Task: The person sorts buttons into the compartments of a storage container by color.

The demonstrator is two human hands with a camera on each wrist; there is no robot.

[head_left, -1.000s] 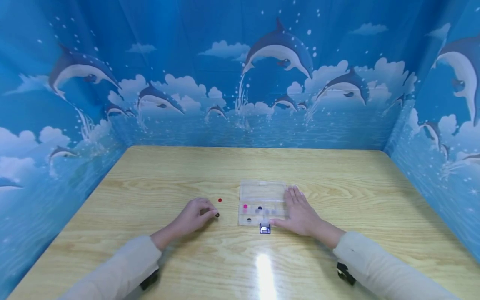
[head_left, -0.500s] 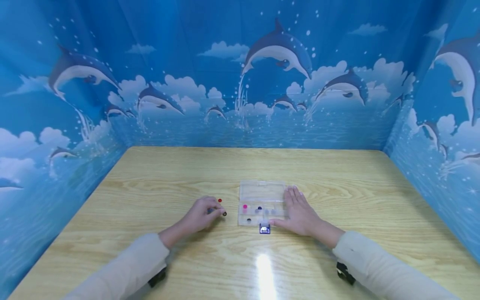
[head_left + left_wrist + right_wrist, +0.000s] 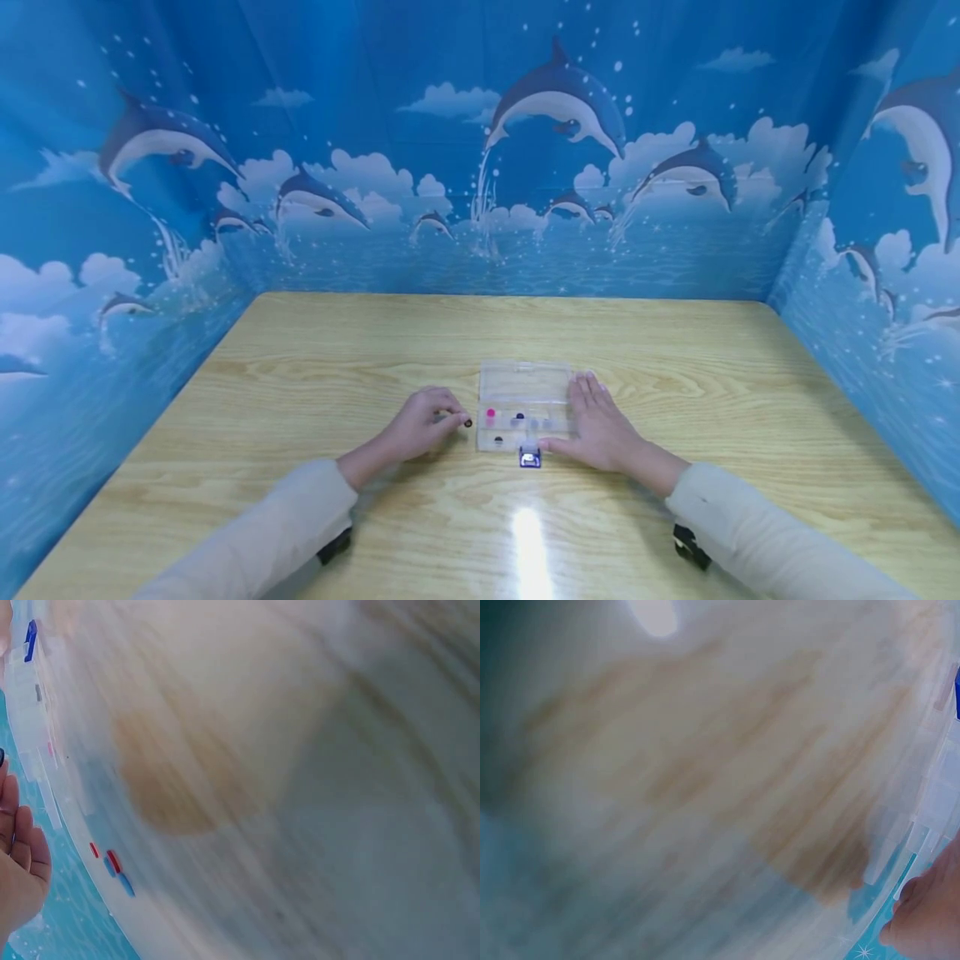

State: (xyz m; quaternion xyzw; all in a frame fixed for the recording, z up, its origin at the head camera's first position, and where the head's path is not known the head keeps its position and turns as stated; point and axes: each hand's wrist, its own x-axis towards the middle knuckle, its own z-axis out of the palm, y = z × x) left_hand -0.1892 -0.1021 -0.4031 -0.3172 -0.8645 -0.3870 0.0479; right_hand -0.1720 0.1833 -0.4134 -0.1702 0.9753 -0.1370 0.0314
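Note:
Between the thumb and fingertips of my left hand (image 3: 429, 423) is a small dark round piece (image 3: 467, 422), held just off the left edge of a clear plastic compartment box (image 3: 486, 446). The same piece (image 3: 1, 756) shows partly at the edge of the left wrist view. The box's clear lid (image 3: 525, 382) lies folded back. Inside the box are a pink disc (image 3: 491, 412), a black disc (image 3: 520, 416) and another dark piece (image 3: 498, 439). My right hand (image 3: 603, 429) rests along the box's right side with straight fingers, its thumb by the front edge.
A small blue-framed piece (image 3: 529, 457) sits at the box's front edge. In the left wrist view, several red and blue pieces, including a red one (image 3: 113, 861), lie on the wood-grain table (image 3: 420, 525). A dolphin-print curtain (image 3: 420, 192) surrounds the table's back and sides.
My left hand has moved right with the dark round piece, up to the box's left side. It now hides the red disc seen earlier in the head view. My right hand has stayed put.

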